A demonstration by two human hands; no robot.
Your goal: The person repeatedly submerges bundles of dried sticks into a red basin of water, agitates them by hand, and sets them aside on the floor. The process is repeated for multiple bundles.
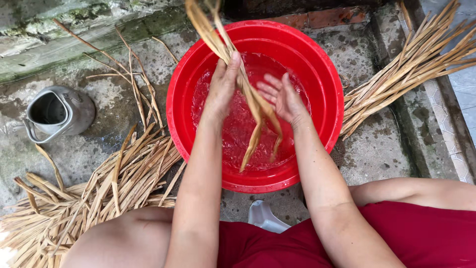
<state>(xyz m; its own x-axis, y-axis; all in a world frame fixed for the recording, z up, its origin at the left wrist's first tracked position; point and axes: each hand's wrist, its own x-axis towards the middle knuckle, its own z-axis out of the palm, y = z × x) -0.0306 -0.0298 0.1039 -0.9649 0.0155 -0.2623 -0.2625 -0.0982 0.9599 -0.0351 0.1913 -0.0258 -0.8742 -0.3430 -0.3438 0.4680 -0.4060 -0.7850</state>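
- Long tan dried leaf strips (258,106): one bunch, limp and wet-looking, running from the top edge down over the basin, lower ends split in two and hanging above the water.
- Round red plastic basin (327,69): sits upright on the concrete floor, part-filled with clear rippled water, directly under the strips.

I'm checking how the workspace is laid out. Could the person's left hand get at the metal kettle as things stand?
Probably yes. The kettle stands in the open on the concrete to the left of the red basin, with only loose strips nearby. But the left hand is gripping a dried leaf strip over the water.
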